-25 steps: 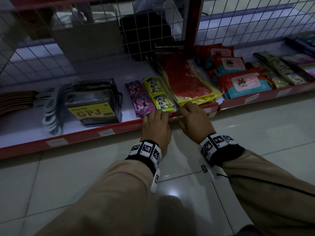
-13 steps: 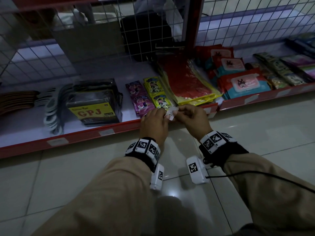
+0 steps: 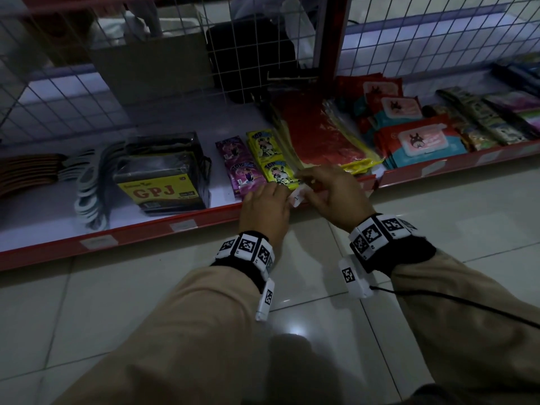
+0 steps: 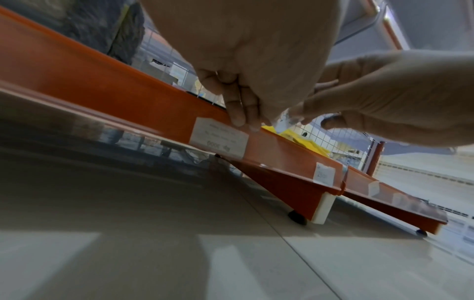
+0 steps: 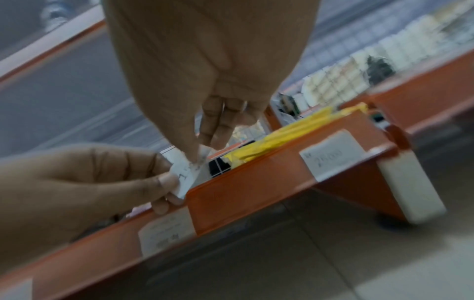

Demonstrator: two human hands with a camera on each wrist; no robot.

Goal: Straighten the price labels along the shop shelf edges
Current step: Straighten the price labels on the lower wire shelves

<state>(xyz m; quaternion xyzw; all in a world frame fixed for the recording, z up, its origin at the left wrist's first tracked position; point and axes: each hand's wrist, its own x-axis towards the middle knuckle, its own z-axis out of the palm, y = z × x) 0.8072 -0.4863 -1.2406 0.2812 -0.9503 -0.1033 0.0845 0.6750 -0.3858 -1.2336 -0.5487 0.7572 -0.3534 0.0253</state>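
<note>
A small white price label [image 3: 296, 197] is held just above the red shelf edge [image 3: 146, 232], in front of the yellow sachets. My left hand [image 3: 285, 198] pinches its left end between thumb and fingers [image 5: 164, 180]. My right hand [image 3: 306, 194] pinches its upper right end, fingers [image 5: 207, 130] pointing down. The label [image 5: 186, 174] is creased and tilted. Other labels sit in the edge strip: one below my left fingers [image 4: 219, 140], one marked 20,000 [image 5: 330, 154] near the shelf's end.
The shelf holds white hangers [image 3: 87, 185], a black-and-yellow GPJ box [image 3: 163, 182], purple and yellow sachets [image 3: 242, 168], red packets [image 3: 324, 141] and wet-wipe packs [image 3: 420, 141]. Wire mesh [image 3: 87, 92] backs it. A red post [image 3: 333, 33] divides the sections. Tiled floor [image 3: 146, 287] lies below.
A second ago both hands pressed on the shelf edge strip. They have since lifted a white label clear of the strip and now hold it between them, slightly above the edge.
</note>
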